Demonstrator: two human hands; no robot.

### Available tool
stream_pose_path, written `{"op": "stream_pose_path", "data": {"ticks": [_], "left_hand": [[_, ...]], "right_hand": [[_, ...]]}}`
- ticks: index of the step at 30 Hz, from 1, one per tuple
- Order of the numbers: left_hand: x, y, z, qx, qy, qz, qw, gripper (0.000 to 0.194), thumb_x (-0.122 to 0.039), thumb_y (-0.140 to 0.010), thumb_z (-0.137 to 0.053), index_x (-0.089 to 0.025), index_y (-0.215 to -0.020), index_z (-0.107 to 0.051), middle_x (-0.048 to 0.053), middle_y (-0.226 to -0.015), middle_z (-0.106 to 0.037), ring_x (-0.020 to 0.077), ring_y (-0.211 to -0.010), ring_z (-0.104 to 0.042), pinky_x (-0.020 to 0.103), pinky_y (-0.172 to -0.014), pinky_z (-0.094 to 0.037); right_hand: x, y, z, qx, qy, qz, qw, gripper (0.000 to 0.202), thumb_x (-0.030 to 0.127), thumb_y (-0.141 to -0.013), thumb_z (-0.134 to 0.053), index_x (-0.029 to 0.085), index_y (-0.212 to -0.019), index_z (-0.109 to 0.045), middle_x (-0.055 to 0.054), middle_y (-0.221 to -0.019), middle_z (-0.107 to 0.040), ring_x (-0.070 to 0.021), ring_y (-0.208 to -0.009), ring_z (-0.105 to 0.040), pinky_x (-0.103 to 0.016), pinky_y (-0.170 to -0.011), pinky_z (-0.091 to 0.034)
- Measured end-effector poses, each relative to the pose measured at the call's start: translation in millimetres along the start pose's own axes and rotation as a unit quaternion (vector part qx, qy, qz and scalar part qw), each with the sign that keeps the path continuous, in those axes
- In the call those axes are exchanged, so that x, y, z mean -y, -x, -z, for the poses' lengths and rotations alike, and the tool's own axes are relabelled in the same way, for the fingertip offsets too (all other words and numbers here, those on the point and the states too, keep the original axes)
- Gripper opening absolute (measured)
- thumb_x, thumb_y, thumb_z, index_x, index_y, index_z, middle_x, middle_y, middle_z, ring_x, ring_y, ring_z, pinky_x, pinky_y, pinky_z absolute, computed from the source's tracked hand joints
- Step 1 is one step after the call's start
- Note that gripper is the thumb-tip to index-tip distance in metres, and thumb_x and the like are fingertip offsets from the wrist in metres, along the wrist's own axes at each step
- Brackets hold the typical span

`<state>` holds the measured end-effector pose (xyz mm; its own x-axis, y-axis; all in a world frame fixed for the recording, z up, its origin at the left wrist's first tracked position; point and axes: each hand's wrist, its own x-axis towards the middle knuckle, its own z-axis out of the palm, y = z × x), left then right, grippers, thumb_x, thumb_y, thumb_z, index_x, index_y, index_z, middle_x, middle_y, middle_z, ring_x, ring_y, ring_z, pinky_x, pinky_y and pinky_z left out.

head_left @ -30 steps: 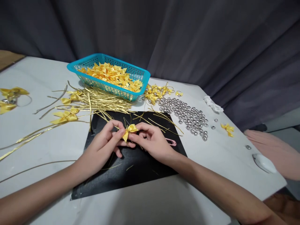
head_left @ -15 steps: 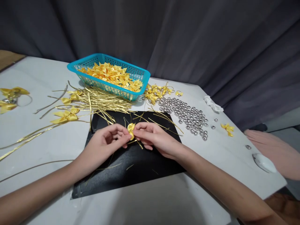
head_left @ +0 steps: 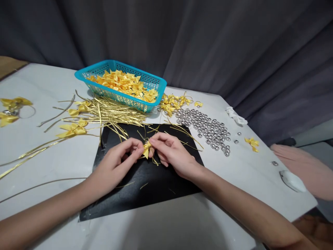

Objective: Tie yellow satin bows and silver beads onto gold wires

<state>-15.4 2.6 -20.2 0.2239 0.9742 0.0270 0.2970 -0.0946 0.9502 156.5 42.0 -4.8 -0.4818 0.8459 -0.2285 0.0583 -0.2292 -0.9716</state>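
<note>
A small yellow ribbon bow (head_left: 146, 150) is pinched between my two hands, above a black mat (head_left: 145, 194). My left hand (head_left: 122, 158) closes its thumb and fingertips on the bow's left side. From the other side, my right hand (head_left: 170, 151) grips it with thumb and index finger near its top. A thin gold tie seems to show at the bow, though the fingers partly cover it. Short gold strips (head_left: 155, 161) lie on the mat just beneath.
A blue basket (head_left: 85, 73) full of yellow bows stands at the back, behind a heap of gold strips (head_left: 117, 113). Many silver beads (head_left: 205, 128) spread to the right beside more bows (head_left: 170, 104). A white computer mouse (head_left: 293, 181) sits near the right edge.
The bow has been turned between my fingers, so a pointed ribbon end now hangs downward. My right fingers have shifted slightly up toward its top; my left hand stays on it.
</note>
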Motion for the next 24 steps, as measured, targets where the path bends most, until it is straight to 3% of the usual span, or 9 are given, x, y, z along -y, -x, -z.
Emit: {"op": "stream_pose_path", "data": {"ticks": [4,14,18,24], "left_hand": [[0.5,1.0,0.8,0.009,-0.016,-0.017,1.000,0.022,-0.038,-0.094,-0.045,-0.021,-0.086,-0.056,-0.002,-0.076,-0.055,0.0132,-0.070,-0.052,0.024,-0.066,-0.042],[1.7,5.6,-0.9,0.011,-0.133,-0.065,0.989,0.022,-0.035,-0.096,-0.040,-0.021,-0.089,-0.056,0.001,-0.081,-0.062,0.0164,-0.074,-0.056,0.027,-0.069,-0.042],[-0.2,7.2,-0.7,0.011,-0.145,-0.066,0.987,0.023,-0.035,-0.096,-0.038,-0.022,-0.087,-0.055,0.000,-0.079,-0.061,0.0162,-0.072,-0.056,0.027,-0.068,-0.041],[0.2,4.9,-1.1,-0.014,-0.125,0.002,0.992,0.029,-0.046,-0.093,-0.044,-0.021,-0.080,-0.054,-0.003,-0.068,-0.055,0.0141,-0.061,-0.050,0.025,-0.058,-0.038]], "right_hand": [[-6.0,-0.1,-3.0,-0.050,-0.006,0.027,0.998,0.022,0.036,-0.086,-0.057,0.016,-0.077,-0.056,0.005,-0.067,-0.061,0.0002,-0.033,-0.035,-0.014,-0.032,-0.029],[-15.1,-1.6,-8.9,-0.126,-0.066,0.039,0.989,0.022,0.036,-0.083,-0.061,0.017,-0.074,-0.055,0.006,-0.063,-0.060,0.0001,-0.031,-0.035,-0.014,-0.031,-0.032],[-14.7,0.0,-11.3,-0.120,-0.044,0.050,0.991,0.024,0.037,-0.083,-0.060,0.016,-0.073,-0.055,0.006,-0.062,-0.059,-0.0001,-0.032,-0.038,-0.014,-0.033,-0.034],[-17.3,2.0,-13.8,-0.074,-0.016,0.051,0.996,0.023,0.038,-0.083,-0.058,0.017,-0.074,-0.054,0.005,-0.063,-0.058,-0.0006,-0.033,-0.036,-0.015,-0.033,-0.035]]}}
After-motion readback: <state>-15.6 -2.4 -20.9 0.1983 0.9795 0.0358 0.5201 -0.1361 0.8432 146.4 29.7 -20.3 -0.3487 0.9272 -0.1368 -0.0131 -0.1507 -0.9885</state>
